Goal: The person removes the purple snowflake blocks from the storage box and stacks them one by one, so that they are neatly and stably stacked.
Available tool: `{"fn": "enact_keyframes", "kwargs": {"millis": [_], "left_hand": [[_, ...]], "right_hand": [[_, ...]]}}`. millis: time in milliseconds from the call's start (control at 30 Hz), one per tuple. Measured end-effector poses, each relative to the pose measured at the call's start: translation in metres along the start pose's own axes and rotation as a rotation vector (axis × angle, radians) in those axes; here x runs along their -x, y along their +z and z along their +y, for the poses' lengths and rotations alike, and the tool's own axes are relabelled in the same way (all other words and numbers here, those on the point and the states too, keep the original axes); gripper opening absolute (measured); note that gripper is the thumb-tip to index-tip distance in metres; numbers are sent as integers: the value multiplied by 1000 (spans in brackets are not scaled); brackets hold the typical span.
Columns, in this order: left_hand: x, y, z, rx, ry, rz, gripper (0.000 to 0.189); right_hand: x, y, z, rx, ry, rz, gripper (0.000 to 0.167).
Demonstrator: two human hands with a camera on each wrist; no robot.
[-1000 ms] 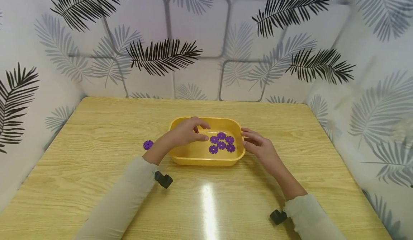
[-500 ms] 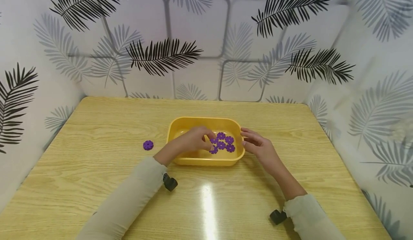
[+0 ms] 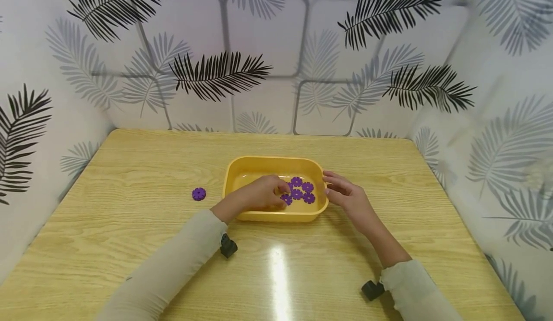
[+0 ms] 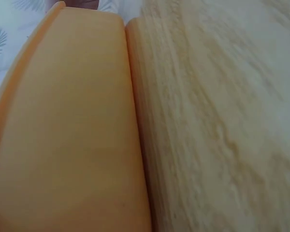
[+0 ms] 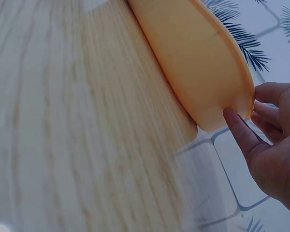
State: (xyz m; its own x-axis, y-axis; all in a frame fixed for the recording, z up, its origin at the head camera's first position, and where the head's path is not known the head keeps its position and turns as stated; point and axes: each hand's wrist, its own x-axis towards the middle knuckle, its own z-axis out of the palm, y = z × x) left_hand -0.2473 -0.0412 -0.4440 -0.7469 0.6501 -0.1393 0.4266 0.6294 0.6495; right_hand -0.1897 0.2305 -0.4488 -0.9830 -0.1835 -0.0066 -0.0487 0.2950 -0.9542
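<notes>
A yellow plastic tray [image 3: 270, 217] holds several flat purple notched discs, such as this disc [image 3: 308, 198], gathered toward its right end. My left hand [image 3: 261, 194] reaches down into the tray. Its thumb and forefinger are curved and apart, with a purple disc [image 3: 286, 199] visible between them and another partly hidden behind the fingers. My right hand [image 3: 349, 197] is at the tray's right end; in the right wrist view its thumb [image 5: 241, 130] touches the outer wall and its fingertips meet the rim. The left wrist view shows mostly the tray's outer side [image 4: 72, 116].
A small stack of purple discs [image 3: 198, 194] lies on the wooden table [image 3: 142, 182] left of the tray. Behind and beside the table stand leaf-patterned walls [image 3: 268, 38]. Both wrists carry small black cameras, the left one [image 3: 228, 246] close to the tray's front.
My left hand has moved right and down, from above the tray's middle to the discs at its left of the group. The right hand and tray stay put.
</notes>
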Motion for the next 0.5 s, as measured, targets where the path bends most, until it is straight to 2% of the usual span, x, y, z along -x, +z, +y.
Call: {"fn": "enact_keyframes", "kwargs": {"millis": [300, 500], "left_hand": [[1, 2, 2, -65, 14, -7, 30], [0, 2, 2, -76, 13, -5, 27]], "right_hand": [[0, 0, 0, 2, -3, 6, 43], [0, 1, 0, 22, -4, 4, 44]]}}
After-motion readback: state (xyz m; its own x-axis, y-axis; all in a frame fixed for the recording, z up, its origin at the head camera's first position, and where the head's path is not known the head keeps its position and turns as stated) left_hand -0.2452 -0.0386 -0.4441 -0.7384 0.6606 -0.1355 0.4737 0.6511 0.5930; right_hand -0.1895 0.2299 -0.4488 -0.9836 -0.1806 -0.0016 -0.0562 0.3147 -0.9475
